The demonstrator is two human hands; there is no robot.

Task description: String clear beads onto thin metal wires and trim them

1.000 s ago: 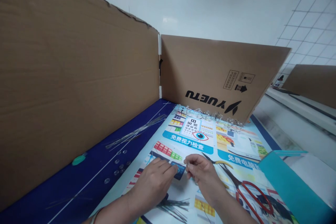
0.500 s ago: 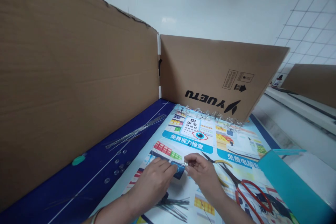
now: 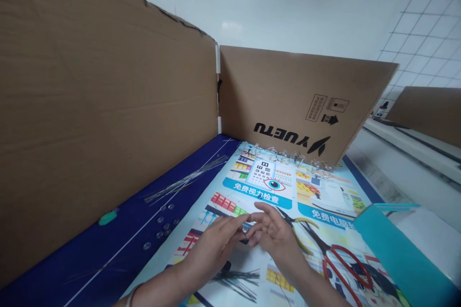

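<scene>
A small clear bead (image 3: pixel 245 229) shows between the fingertips of my two hands, which meet over the printed mat. My right hand (image 3: pixel 273 232) has its fingers curled in at the bead, with one finger raised above the others. From the left, my left hand (image 3: pixel 216 240) reaches in with fingers pressed together; whatever thin thing they pinch is hidden. Several loose clear beads (image 3: pixel 160 234) lie on the dark blue surface further left. Below the hands rests a bunch of dark wires (image 3: pixel 239 284).
Yellow-handled pliers (image 3: pixel 306 223) and red-handled scissors (image 3: pixel 334 254) lie right of my right hand. Beyond them is a teal box (image 3: pixel 399 254). Long thin wires (image 3: pixel 187 180) lie at left. Beaded wire pieces (image 3: pixel 288 157) line the foot of the cardboard wall (image 3: pixel 281 91).
Both hands have come closer together, the right moving left with the bead. One right finger has lifted, and the left fingers have straightened somewhat.
</scene>
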